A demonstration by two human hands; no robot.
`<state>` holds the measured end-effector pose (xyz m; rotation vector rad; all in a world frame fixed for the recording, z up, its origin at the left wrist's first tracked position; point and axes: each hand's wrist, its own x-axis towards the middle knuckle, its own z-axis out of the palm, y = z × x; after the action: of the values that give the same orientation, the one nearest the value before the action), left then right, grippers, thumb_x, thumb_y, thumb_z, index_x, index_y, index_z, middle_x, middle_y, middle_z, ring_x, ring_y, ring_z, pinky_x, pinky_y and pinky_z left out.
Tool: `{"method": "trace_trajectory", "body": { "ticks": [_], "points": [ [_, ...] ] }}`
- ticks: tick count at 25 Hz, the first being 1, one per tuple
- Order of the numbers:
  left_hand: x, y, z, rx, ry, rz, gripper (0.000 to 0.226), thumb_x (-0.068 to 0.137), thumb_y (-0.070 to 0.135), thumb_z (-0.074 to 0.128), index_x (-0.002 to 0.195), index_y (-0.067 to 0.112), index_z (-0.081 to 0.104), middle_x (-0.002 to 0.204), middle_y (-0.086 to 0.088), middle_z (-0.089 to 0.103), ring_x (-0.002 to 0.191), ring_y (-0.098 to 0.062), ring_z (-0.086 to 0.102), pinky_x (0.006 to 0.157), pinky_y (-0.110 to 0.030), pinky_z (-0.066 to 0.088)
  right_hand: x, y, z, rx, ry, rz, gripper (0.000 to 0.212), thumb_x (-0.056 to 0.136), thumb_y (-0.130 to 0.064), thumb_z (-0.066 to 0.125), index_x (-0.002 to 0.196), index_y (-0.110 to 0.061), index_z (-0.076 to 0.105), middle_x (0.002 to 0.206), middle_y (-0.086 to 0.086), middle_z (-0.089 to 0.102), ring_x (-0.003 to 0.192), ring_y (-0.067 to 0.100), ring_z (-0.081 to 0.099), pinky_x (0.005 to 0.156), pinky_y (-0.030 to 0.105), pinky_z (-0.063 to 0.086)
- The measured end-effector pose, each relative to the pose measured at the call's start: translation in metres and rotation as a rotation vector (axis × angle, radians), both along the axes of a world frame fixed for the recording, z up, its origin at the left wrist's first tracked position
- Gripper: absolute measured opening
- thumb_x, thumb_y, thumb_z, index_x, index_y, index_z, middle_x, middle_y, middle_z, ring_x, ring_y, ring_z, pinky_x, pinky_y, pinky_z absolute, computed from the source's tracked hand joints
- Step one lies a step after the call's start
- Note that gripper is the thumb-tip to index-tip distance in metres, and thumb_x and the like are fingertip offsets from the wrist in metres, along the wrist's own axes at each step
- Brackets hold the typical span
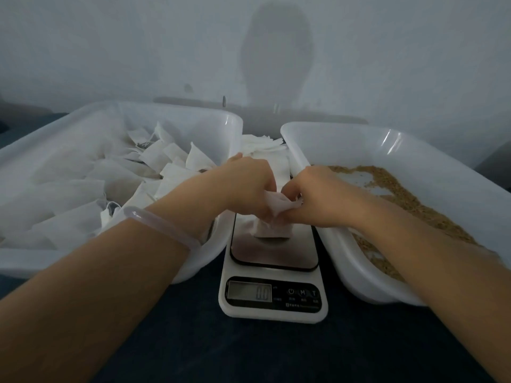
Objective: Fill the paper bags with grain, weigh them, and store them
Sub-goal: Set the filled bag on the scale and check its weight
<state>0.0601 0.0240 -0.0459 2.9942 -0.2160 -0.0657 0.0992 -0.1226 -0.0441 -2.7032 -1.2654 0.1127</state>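
Note:
A small white paper bag (272, 229) hangs just above the steel platform of a white digital scale (272, 291). My left hand (246, 186) and my right hand (318, 197) both pinch the bag's top, fingers curled around the crumpled paper. The scale's display reads zero. Brown grain (406, 200) lies in the white tub (414, 145) on the right. The white tub (83, 123) on the left holds several filled paper bags (154, 167).
A stack of flat empty bags (265, 146) lies behind the scale, between the two tubs. Everything rests on a dark blue surface (262, 352). A pale wall stands close behind the tubs. A clear bangle sits on my left wrist.

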Motion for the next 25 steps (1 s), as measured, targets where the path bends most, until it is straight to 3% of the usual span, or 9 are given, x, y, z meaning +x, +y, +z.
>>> {"method": "trace_trajectory", "body": {
  "ticks": [4, 8, 10, 11, 13, 15, 18, 20, 25],
  "points": [
    [0.006, -0.002, -0.003, 0.075, 0.018, -0.023, 0.032, 0.075, 0.041, 0.073, 0.054, 0.033, 0.049, 0.056, 0.011, 0.046, 0.059, -0.002, 0.038, 0.101, -0.034, 0.026, -0.001, 0.005, 0.001, -0.056, -0.020, 0.030, 0.051, 0.063, -0.063, 0.045, 0.076, -0.023, 0.074, 0.052, -0.003, 0.051, 0.060, 0.018, 0.048, 0.053, 0.024, 0.024],
    [0.008, 0.000, -0.005, 0.066, 0.032, -0.042, 0.035, 0.075, 0.045, 0.069, 0.053, 0.033, 0.046, 0.056, 0.013, 0.047, 0.060, -0.001, 0.040, 0.103, -0.037, 0.022, -0.001, 0.003, -0.003, -0.021, -0.046, 0.006, 0.042, 0.068, -0.057, 0.056, 0.073, -0.018, 0.071, 0.051, -0.004, 0.047, 0.062, 0.018, 0.046, 0.053, 0.020, 0.021],
    [0.005, 0.002, -0.004, 0.014, 0.024, -0.042, 0.029, 0.073, 0.050, 0.063, 0.058, 0.032, 0.047, 0.061, 0.012, 0.051, 0.064, -0.003, 0.046, 0.105, -0.036, 0.021, 0.001, 0.002, -0.005, 0.000, -0.042, -0.010, 0.040, 0.069, -0.055, 0.056, 0.078, -0.017, 0.065, 0.062, -0.004, 0.052, 0.072, 0.020, 0.051, 0.055, 0.019, 0.025],
    [0.004, 0.004, -0.004, -0.028, 0.022, -0.035, 0.026, 0.072, 0.047, 0.065, 0.061, 0.033, 0.046, 0.065, 0.011, 0.053, 0.068, -0.005, 0.049, 0.101, -0.033, 0.027, 0.002, 0.001, -0.006, 0.031, -0.016, -0.027, 0.037, 0.068, -0.053, 0.062, 0.087, -0.021, 0.061, 0.074, -0.004, 0.054, 0.080, 0.019, 0.053, 0.057, 0.019, 0.028],
    [0.001, 0.007, -0.001, -0.122, 0.025, -0.012, 0.028, 0.070, 0.040, 0.072, 0.066, 0.037, 0.045, 0.073, 0.012, 0.054, 0.073, -0.008, 0.052, 0.076, -0.026, 0.040, 0.005, -0.002, -0.007, 0.123, 0.094, -0.066, 0.051, 0.062, -0.048, 0.074, 0.102, -0.029, 0.050, 0.099, -0.005, 0.054, 0.091, 0.015, 0.052, 0.062, 0.020, 0.037],
    [-0.001, 0.008, 0.001, -0.163, 0.022, -0.006, 0.031, 0.068, 0.038, 0.075, 0.068, 0.039, 0.044, 0.076, 0.012, 0.054, 0.070, -0.005, 0.051, 0.058, -0.023, 0.035, 0.005, -0.006, -0.006, 0.222, 0.187, -0.067, 0.070, 0.054, -0.049, 0.077, 0.115, -0.030, 0.047, 0.110, -0.010, 0.052, 0.097, 0.010, 0.052, 0.068, 0.016, 0.039],
    [-0.001, 0.008, 0.001, -0.182, 0.013, -0.001, 0.029, 0.068, 0.036, 0.075, 0.070, 0.039, 0.046, 0.078, 0.013, 0.053, 0.070, -0.003, 0.050, 0.056, -0.024, 0.033, 0.007, -0.008, -0.008, 0.282, 0.222, -0.059, 0.089, 0.047, -0.053, 0.076, 0.127, -0.028, 0.046, 0.115, -0.014, 0.050, 0.105, 0.007, 0.050, 0.073, 0.017, 0.037],
    [-0.002, 0.009, 0.001, -0.201, 0.011, 0.001, 0.029, 0.068, 0.036, 0.075, 0.076, 0.038, 0.048, 0.080, 0.014, 0.053, 0.071, -0.003, 0.051, 0.056, -0.024, 0.033, 0.008, -0.009, -0.009, 0.292, 0.222, -0.060, 0.088, 0.049, -0.052, 0.077, 0.128, -0.027, 0.046, 0.116, -0.013, 0.050, 0.108, 0.007, 0.050, 0.077, 0.020, 0.037],
    [-0.004, 0.009, 0.002, -0.222, 0.002, 0.002, 0.030, 0.069, 0.035, 0.077, 0.081, 0.037, 0.050, 0.081, 0.013, 0.053, 0.072, -0.003, 0.052, 0.056, -0.022, 0.033, 0.010, -0.009, -0.010, 0.320, 0.227, -0.061, 0.086, 0.051, -0.051, 0.079, 0.128, -0.029, 0.047, 0.113, -0.015, 0.050, 0.104, 0.005, 0.050, 0.074, 0.011, 0.035]
  ]
}}
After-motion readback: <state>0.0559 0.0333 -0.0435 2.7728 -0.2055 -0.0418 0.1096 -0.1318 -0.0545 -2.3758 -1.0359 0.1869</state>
